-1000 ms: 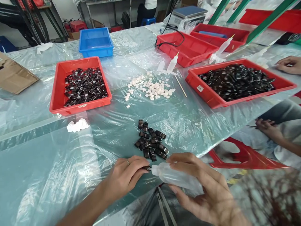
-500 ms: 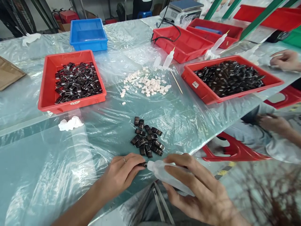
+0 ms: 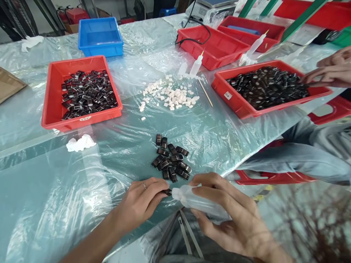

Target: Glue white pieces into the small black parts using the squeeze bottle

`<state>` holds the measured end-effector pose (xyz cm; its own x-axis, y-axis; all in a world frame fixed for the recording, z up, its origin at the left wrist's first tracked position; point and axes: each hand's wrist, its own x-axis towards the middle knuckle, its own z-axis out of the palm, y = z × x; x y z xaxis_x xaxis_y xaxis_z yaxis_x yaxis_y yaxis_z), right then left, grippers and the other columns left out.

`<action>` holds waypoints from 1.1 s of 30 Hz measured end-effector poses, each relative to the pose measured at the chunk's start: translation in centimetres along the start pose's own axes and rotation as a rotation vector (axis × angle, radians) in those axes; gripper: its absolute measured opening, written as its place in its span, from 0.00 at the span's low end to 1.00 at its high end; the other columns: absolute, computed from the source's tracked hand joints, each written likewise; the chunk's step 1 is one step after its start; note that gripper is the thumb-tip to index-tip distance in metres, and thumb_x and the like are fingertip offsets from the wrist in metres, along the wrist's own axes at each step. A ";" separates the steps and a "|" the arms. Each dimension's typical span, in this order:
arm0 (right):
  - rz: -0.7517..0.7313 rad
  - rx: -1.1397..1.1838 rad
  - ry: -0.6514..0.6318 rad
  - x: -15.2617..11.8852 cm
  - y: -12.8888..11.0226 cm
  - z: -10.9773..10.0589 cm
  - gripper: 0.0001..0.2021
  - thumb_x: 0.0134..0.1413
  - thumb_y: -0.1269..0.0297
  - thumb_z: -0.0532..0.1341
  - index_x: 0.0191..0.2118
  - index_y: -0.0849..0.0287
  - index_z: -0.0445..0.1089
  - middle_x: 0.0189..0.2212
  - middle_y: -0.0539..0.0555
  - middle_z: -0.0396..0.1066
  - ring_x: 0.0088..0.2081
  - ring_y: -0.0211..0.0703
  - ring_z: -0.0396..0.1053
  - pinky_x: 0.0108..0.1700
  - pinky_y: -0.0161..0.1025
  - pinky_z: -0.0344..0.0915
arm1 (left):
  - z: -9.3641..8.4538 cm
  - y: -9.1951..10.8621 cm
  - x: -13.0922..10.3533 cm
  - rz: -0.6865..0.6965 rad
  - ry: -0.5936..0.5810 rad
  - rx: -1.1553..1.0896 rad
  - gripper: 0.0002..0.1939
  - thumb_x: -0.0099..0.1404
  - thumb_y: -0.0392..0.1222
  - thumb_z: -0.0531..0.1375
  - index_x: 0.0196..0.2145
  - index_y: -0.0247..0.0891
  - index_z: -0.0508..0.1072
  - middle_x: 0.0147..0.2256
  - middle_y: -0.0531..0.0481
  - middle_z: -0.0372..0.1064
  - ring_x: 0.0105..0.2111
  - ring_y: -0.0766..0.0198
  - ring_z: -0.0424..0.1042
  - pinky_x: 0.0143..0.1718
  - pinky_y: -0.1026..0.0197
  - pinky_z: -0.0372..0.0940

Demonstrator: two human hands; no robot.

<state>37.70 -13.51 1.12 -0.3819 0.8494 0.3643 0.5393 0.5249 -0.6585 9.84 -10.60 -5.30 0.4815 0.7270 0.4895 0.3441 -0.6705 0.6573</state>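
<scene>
Head view: a person sits at a table edge covered in clear plastic, both hands low in the frame.
Left hand: fingers curled down, pinching a small black part flat against the plastic at the near edge; a ring shows on one finger.
Right hand: fingers wrapped around a soft clear bottle, thumb on top, nozzle aimed left at the pinched part.
Nozzle and part: they look touching or just apart; the tip itself is too small to tell.
Pile: loose black parts lying just beyond the hands.
White bits: scattered farther back, mid-table, with two small dropper bottles and a thin stick beside them.
Left tray: red, holding black parts.
Right tray: red, fuller of black parts; another person's hand reaches over its far corner.
Blue tray: at the back, nothing visible inside.
Tissue: crumpled, left of the pile.
Doing it well, as I judge: keep the part pressed still, rest the nozzle steadily on the spot, squeeze gently so only a small drop comes, and keep the bottle clear of the pile.
</scene>
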 end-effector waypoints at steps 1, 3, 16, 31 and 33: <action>0.011 0.012 -0.001 -0.1 0.1 0.1 0.23 0.72 0.70 0.68 0.66 0.41 0.71 0.52 0.59 0.84 0.46 0.53 0.90 0.48 0.44 0.92 | 0.0 0.0 0.0 -0.006 -0.004 -0.009 0.09 0.94 0.43 0.56 0.61 0.47 0.76 0.44 0.47 0.93 0.40 0.57 0.95 0.39 0.59 0.86; 0.060 0.079 0.015 -0.1 0.4 0.2 0.22 0.72 0.68 0.69 0.65 0.40 0.73 0.51 0.57 0.84 0.47 0.53 0.90 0.47 0.44 0.91 | -0.2 0.2 0.1 -0.033 -0.013 -0.043 0.09 0.94 0.44 0.56 0.60 0.46 0.76 0.44 0.47 0.92 0.37 0.58 0.93 0.35 0.61 0.83; 0.375 0.638 0.228 -0.5 3.4 2.3 0.10 0.70 0.49 0.80 0.52 0.38 0.87 0.46 0.53 0.88 0.43 0.51 0.88 0.40 0.38 0.84 | 0.7 -0.3 -1.3 -0.232 -0.011 -0.249 0.16 0.92 0.46 0.61 0.69 0.56 0.82 0.55 0.46 0.90 0.34 0.63 0.89 0.40 0.62 0.89; 0.112 0.277 0.195 -0.6 2.7 2.8 0.17 0.71 0.59 0.73 0.61 0.37 0.76 0.47 0.55 0.87 0.44 0.60 0.90 0.41 0.49 0.91 | -0.6 -0.2 1.2 -0.083 0.145 -0.196 0.06 0.86 0.45 0.71 0.55 0.45 0.88 0.41 0.46 0.91 0.35 0.59 0.91 0.38 0.63 0.86; 0.078 0.245 0.194 -0.9 2.5 2.9 0.21 0.69 0.63 0.73 0.63 0.37 0.76 0.47 0.57 0.87 0.44 0.62 0.90 0.43 0.52 0.93 | -0.6 -0.4 1.3 -0.066 0.147 -0.217 0.05 0.85 0.44 0.73 0.54 0.45 0.88 0.39 0.46 0.92 0.36 0.59 0.92 0.38 0.64 0.86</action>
<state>37.23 -13.09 -2.77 -0.1835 0.8936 0.4097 0.3555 0.4489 -0.8198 9.88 -9.29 -4.55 0.3365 0.7922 0.5092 0.1819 -0.5852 0.7903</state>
